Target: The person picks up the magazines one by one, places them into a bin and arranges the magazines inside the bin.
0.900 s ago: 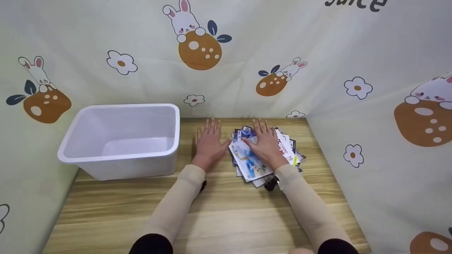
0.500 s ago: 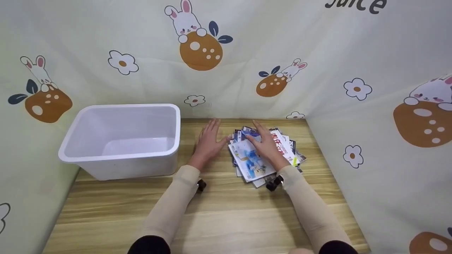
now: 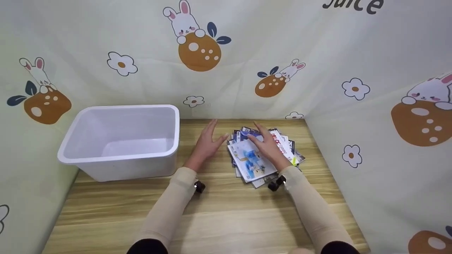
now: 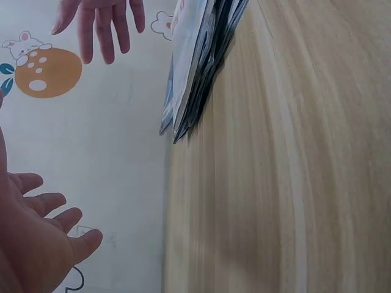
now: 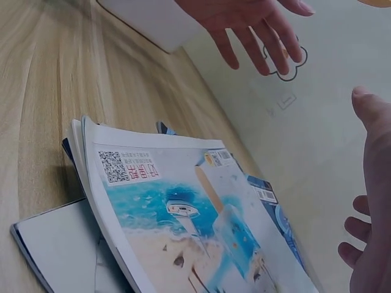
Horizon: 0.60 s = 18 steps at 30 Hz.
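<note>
A loose pile of magazines lies on the wooden table, a pale blue beach-picture magazine (image 3: pixel 247 164) on top and a white one with red lettering (image 3: pixel 282 144) partly under it. My right hand (image 3: pixel 267 146) hovers over the pile with its fingers apart; in the right wrist view a gap shows between that hand (image 5: pixel 379 183) and the top cover (image 5: pixel 183 213). To the left of the pile my left hand (image 3: pixel 206 144) is raised, palm turned inward, thumb towards the magazines, holding nothing. The left wrist view shows the pile's edges (image 4: pixel 195 67) fanned unevenly.
An empty white plastic tub (image 3: pixel 122 167) stands on the table (image 3: pixel 219 218) at the left. Behind and on both sides hangs a pale curtain (image 3: pixel 233 95) printed with rabbits, oranges and flowers. Small black devices are strapped at both wrists.
Both hands have lifted and turned from palm-down to palms facing inward. The left was flat by the pile, the right flat on it. The magazines look unmoved.
</note>
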{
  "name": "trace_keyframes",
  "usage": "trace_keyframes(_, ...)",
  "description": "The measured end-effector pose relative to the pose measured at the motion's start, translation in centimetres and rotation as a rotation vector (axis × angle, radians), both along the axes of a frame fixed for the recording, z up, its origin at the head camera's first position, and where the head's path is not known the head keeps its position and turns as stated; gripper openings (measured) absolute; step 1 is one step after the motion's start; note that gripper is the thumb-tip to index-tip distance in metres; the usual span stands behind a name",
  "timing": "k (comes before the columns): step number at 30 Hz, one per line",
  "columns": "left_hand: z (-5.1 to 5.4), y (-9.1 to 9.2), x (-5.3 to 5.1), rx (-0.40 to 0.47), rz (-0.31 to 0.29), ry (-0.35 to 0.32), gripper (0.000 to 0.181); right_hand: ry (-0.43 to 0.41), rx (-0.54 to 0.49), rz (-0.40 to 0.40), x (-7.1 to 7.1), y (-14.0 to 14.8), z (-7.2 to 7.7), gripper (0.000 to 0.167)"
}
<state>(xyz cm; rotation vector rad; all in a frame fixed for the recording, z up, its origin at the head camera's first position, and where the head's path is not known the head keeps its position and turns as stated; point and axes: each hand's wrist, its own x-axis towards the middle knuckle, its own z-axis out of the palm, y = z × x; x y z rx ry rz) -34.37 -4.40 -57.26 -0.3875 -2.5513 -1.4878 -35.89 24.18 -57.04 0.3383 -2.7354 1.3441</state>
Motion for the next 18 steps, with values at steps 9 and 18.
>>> trace_keyframes(9,3.2,-0.3,2.3,-0.006,-0.040,-0.014,0.092,0.014,-0.027,0.005,-0.3,0.5,0.0,0.083)
trace_keyframes(18,5.3,-0.9,4.7,-0.039,-0.080,0.072,0.086,0.028,-0.043,0.006,0.0,0.6,-0.1,0.077)
